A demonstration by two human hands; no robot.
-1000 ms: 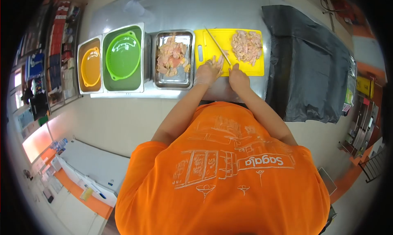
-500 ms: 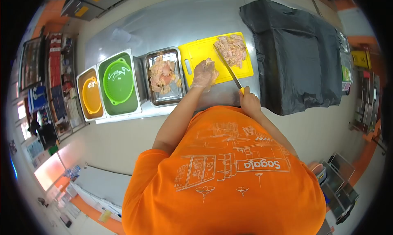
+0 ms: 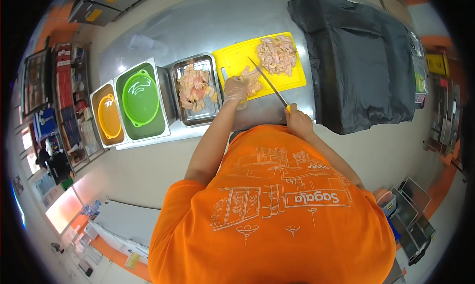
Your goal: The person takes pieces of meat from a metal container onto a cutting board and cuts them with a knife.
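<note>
My right hand (image 3: 300, 121) is closed round the yellow handle of a long kitchen knife (image 3: 271, 82). Its blade points up and left across the yellow cutting board (image 3: 232, 56), just right of a piece of raw chicken (image 3: 251, 81). My left hand (image 3: 235, 90), in a clear plastic glove, grips the left side of that piece near the board's lower left corner. Its fingertips are partly hidden. A heap of cut raw chicken (image 3: 277, 55) lies on the board's right part, beyond the blade.
Left of the board, a steel tray (image 3: 215, 76) holds more raw chicken. Further left, steel pans contain a green basket (image 3: 141, 97) and an orange basket (image 3: 109, 115). Black plastic sheeting (image 3: 361, 71) covers something on the right. A clear container (image 3: 141, 42) lies at the back left.
My left hand has shifted left and slightly down, uncovering more of the chicken piece, which lies flatter. The knife and my right hand have moved slightly left.
</note>
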